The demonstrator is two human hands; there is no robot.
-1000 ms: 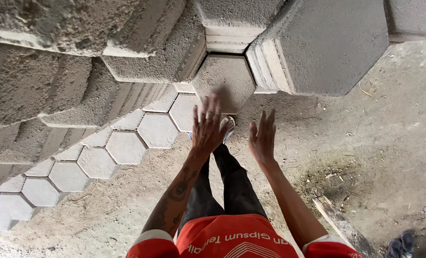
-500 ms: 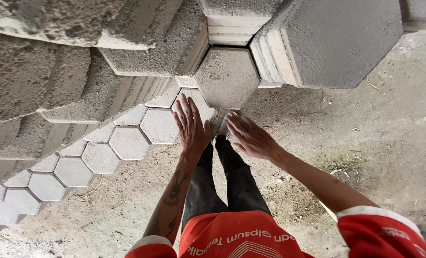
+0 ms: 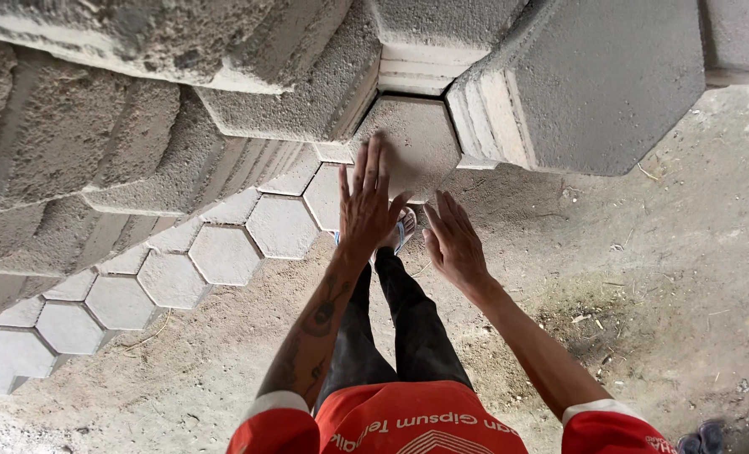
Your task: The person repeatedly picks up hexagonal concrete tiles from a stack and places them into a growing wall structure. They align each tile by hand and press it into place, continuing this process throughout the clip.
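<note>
Hexagonal paver (image 3: 416,147) — wedged between block stacks (image 3: 593,84) — under released left hand (image 3: 364,214), right hand (image 3: 452,244).

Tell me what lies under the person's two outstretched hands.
Under the left hand sits a grey hexagonal paver laid on the ground, with a sandalled foot below. The right hand hovers over bare dirt. The other foot is hidden.

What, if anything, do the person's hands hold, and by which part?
Nothing is held. The left hand lies open, fingers spread over the hexagonal paving block; the right hand hovers open beside it.
</note>
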